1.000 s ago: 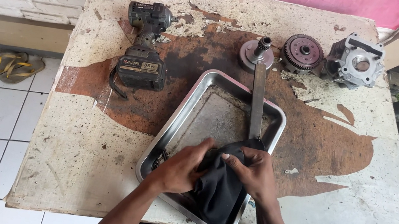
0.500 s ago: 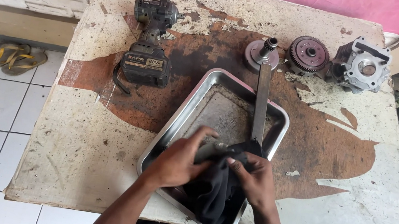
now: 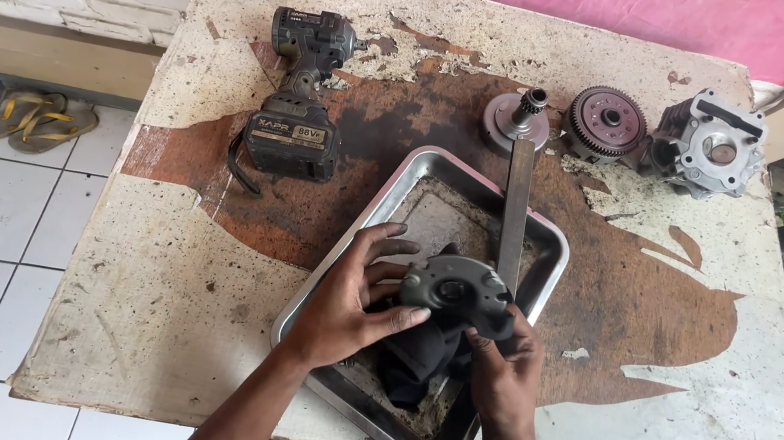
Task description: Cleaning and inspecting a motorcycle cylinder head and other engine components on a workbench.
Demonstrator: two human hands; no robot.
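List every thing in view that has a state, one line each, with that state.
Round dark metal disc part: held over the tray by both hands.
Left hand: gripping the disc's edge.
Right hand: supporting the disc and cloth.
Black cloth: bunched under the disc.
Rectangular steel tray: flat on the table, dirty.
Dark cordless impact wrench: lying on its side.

The black crumpled cloth (image 3: pixel 420 355) is largely covered by the left hand (image 3: pixel 351 300), the right hand (image 3: pixel 502 366) and the round dark grey metal disc (image 3: pixel 455 291). The rectangular steel tray (image 3: pixel 550 246) floor beneath them is concealed. Both forearms are cut off at the bottom edge.
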